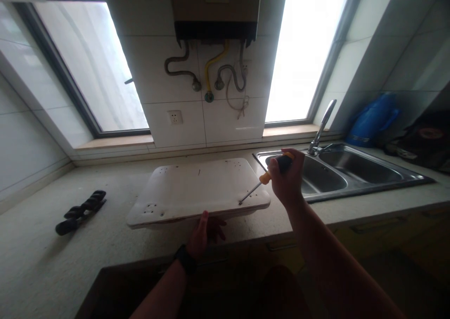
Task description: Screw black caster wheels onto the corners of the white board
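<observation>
A screwdriver with a yellow and black handle is gripped in my right hand. Its shaft slants down to the left, and the tip meets a small screw or hole near the front right corner of a white panel. Rounded corners and clusters of small holes mark this panel, which lies flat on the counter with a thicker pale part beneath its rim. My left hand, a dark band at the wrist, holds the panel's front edge: thumb against the rim, fingers below it, partly in shadow.
Black objects with curved, ridged shapes lie on the counter at left. A double steel sink with a faucet is at right, a blue container behind it. Pipes hang from a wall-mounted heater.
</observation>
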`<action>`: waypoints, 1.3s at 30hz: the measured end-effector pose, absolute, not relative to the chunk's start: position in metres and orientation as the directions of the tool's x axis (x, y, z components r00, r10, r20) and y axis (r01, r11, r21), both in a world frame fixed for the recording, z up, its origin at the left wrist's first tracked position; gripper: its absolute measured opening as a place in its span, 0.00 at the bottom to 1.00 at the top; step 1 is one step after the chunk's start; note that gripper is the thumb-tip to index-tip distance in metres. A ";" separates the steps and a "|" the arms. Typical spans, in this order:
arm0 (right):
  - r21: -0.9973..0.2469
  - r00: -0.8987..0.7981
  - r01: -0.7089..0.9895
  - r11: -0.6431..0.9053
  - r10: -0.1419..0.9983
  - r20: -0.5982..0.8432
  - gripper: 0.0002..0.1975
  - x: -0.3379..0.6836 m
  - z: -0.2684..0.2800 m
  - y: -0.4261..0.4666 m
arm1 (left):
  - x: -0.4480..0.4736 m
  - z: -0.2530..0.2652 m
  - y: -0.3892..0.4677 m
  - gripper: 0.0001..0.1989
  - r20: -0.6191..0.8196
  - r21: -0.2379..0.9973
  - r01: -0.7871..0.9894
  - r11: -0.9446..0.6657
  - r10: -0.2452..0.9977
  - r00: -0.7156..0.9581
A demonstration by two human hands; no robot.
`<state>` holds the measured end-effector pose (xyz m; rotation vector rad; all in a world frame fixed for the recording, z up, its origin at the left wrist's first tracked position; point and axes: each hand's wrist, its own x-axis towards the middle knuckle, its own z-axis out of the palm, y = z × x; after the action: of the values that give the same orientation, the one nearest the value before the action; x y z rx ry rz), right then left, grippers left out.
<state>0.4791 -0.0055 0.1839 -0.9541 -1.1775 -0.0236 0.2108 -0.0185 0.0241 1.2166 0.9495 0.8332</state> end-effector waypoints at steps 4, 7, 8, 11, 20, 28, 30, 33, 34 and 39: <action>-0.538 0.329 0.587 0.605 0.429 0.841 0.24 0.472 0.193 -0.007 | 0.211 0.024 -0.018 0.47 -0.130 0.989 -0.019 0.148 0.916 0.379; -0.503 0.276 0.632 0.590 0.435 0.857 0.23 0.467 0.196 -0.009 | 0.212 0.024 -0.018 0.47 -0.121 0.990 -0.026 0.141 0.918 0.378; -0.494 0.258 0.641 0.587 0.442 0.859 0.22 0.466 0.197 -0.009 | 0.212 0.023 -0.018 0.47 -0.121 0.989 -0.031 0.143 0.915 0.384; -0.476 0.219 0.661 0.580 0.458 0.861 0.21 0.461 0.196 -0.009 | 0.212 0.022 -0.018 0.47 -0.125 0.986 -0.050 0.157 0.911 0.393; -0.422 0.080 0.694 0.583 0.521 0.850 0.21 0.455 0.201 -0.007 | 0.211 0.018 -0.017 0.46 -0.106 0.986 -0.075 0.147 0.911 0.398; -0.384 -0.181 0.703 0.598 0.673 0.717 0.24 0.445 0.225 -0.007 | 0.212 0.021 -0.019 0.41 0.019 0.956 0.260 -0.138 0.911 0.413; -0.401 -0.266 0.662 0.633 0.699 0.664 0.25 0.443 0.233 -0.009 | 0.213 0.023 -0.021 0.34 0.043 0.920 0.332 -0.210 0.894 0.445; -0.415 -0.342 0.612 0.674 0.698 0.629 0.28 0.442 0.241 -0.013 | 0.214 0.024 -0.023 0.25 0.076 0.854 0.417 -0.312 0.867 0.492; -0.413 -0.349 0.607 0.679 0.695 0.629 0.29 0.442 0.242 -0.014 | 0.215 0.024 -0.024 0.23 0.084 0.826 0.446 -0.345 0.857 0.508; -0.289 -0.338 0.684 0.669 0.643 0.688 0.22 0.440 0.242 -0.014 | 0.218 0.023 -0.028 0.19 0.097 0.699 0.544 -0.465 0.815 0.572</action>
<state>0.4400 -0.0136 0.2420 -1.0227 -2.0609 -0.0645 0.2176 -0.0281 0.0232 2.1821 1.0802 0.5653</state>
